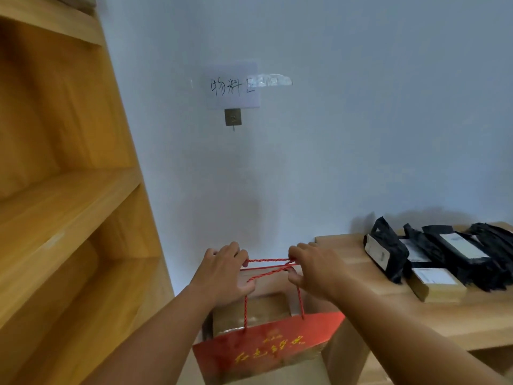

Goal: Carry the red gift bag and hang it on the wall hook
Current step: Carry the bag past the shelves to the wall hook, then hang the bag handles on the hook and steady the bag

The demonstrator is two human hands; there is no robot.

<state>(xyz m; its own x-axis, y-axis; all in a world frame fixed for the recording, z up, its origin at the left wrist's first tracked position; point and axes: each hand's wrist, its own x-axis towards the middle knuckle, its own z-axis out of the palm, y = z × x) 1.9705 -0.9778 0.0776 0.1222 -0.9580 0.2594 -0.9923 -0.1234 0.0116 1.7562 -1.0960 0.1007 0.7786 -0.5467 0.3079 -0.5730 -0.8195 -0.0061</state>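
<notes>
Two hands share the load here. At far left of the frame stands a light wooden shelf unit point(69, 190). Low in the centre, our left hand point(222, 273) is curled closed around the twisted red cord handles point(268, 263); just right of it, our right hand point(313, 269) pinches the same cords, stretching them taut between us. The red paper gift bag with gold lettering point(266, 345) hangs below. The small square metal wall hook point(233, 117) sits well above, under a handwritten paper sign point(232, 86). We should lift both cords together, level, over the prong. Black packets point(433, 254) lie at right.
</notes>
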